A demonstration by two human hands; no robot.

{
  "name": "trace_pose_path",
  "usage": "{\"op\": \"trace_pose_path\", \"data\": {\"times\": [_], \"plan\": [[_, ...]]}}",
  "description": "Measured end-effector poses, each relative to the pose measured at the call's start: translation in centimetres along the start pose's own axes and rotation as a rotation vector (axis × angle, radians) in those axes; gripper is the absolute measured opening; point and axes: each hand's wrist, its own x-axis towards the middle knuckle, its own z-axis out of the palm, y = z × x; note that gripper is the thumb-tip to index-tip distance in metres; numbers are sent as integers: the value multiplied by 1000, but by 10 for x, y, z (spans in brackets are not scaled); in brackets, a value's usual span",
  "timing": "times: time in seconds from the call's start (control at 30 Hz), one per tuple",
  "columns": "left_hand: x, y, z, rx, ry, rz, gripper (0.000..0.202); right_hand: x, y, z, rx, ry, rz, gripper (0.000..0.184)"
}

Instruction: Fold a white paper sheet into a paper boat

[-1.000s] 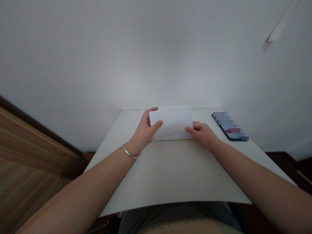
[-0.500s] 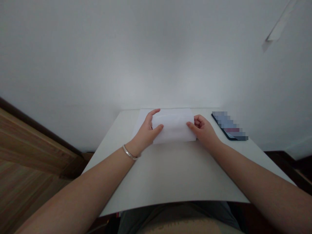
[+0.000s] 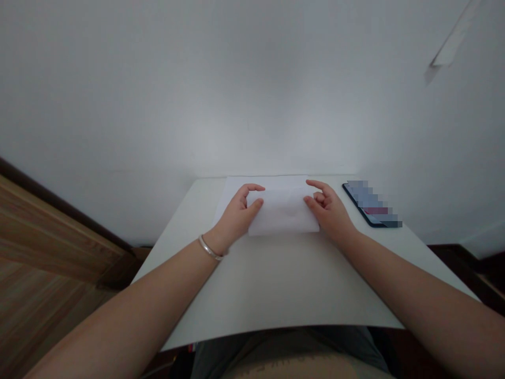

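Between my hands is a white sheet of paper [image 3: 283,213], raised a little above the table and looking folded or curled over along its far edge. My left hand [image 3: 239,211] grips its left side, thumb on the near face and index finger reaching along the top edge. On the right side, my right hand [image 3: 329,208] pinches it with the thumb in front and curled fingers behind, its index finger stretched out over the top corner. More white paper [image 3: 225,196] lies flat on the table behind and to the left.
A white table [image 3: 284,289] stands against a pale wall [image 3: 252,95]. A phone [image 3: 371,205] with a blurred screen lies at the table's right edge. Wooden furniture [image 3: 51,231] is at the left. A strip of something white [image 3: 452,45] hangs on the wall at upper right.
My right index finger has stretched out over the top edge. My left index finger has come down towards the paper. The paper's curved top now looks flatter and lower.
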Motion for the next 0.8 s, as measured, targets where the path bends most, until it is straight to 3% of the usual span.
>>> {"op": "trace_pose_path", "data": {"times": [0.37,0.8], "plan": [[-1,2,0,0,-12,-7,25,0,-3,0,74,5,85,38],[1,-1,-2,20,-21,-6,26,0,-2,-4,-1,10,84,41]]}}
